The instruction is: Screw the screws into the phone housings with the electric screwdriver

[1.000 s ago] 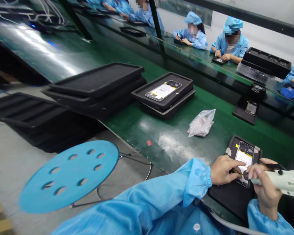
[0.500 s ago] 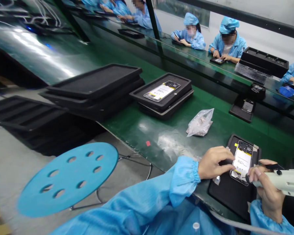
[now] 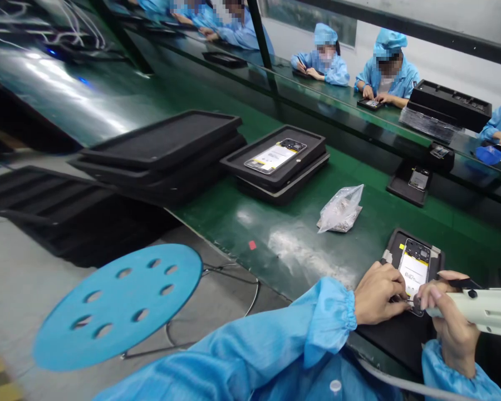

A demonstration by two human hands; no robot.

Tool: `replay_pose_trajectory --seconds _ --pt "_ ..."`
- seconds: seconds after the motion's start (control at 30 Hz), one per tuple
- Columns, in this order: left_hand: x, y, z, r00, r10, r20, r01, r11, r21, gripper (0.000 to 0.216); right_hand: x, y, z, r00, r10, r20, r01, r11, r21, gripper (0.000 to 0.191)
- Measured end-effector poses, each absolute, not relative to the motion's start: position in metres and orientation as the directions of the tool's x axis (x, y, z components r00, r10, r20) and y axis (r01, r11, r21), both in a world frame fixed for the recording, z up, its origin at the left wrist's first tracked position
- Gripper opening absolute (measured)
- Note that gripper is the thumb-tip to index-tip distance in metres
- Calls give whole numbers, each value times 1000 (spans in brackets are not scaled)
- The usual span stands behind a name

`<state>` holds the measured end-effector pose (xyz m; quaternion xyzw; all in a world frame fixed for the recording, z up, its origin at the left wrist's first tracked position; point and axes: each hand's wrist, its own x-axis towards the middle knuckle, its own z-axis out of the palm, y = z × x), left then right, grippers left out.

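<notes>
An opened phone (image 3: 414, 273), with a white battery and yellow strips, lies in a black foam tray (image 3: 392, 341) at the lower right. My left hand (image 3: 379, 294) rests over the phone's lower left edge, thumb and fingers drawn together near the bit; whatever is between the fingertips is hidden. In my right hand (image 3: 455, 320) is a pale electric screwdriver (image 3: 484, 312), held sideways. Its dark nose points left at the phone's lower end, close to my left fingertips.
A clear bag of small parts (image 3: 341, 210) lies on the green table (image 3: 217, 214). Farther left are a black tray with another opened phone (image 3: 275, 156) and stacked black trays (image 3: 162, 139). A blue stool (image 3: 117, 301) stands beside the table. Co-workers (image 3: 387, 69) sit across.
My left hand has moved right and down, from the phone's left side to its lower end, and its fingers have closed together. The screwdriver has shifted slightly left.
</notes>
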<state>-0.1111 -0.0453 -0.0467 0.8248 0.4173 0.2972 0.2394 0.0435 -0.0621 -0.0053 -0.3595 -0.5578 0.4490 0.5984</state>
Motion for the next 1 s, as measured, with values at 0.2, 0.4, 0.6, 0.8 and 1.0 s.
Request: replay_pose_trajectory --seconds 0.2,0.4,0.6,0.8,1.0 --pt "-111 -45 -47 480 824 302 531 -547 647 8 48 -59 -9 -55 932 357 -121 349 -929 22" --pt "-110 -44 -50 487 817 309 513 -554 656 10 48 -58 -11 -75 951 300 -130 289 -948 18" --pt "-113 -44 -47 466 813 350 457 -560 691 25 49 -62 -6 -9 962 274 -91 272 -958 26" --pt "-176 -23 -9 -46 767 640 515 -531 673 16 56 -62 -10 20 977 211 18 211 -977 30" --pt "-254 18 -7 -186 833 521 833 -147 533 18 54 -55 -17 -30 981 191 22 192 -981 22"
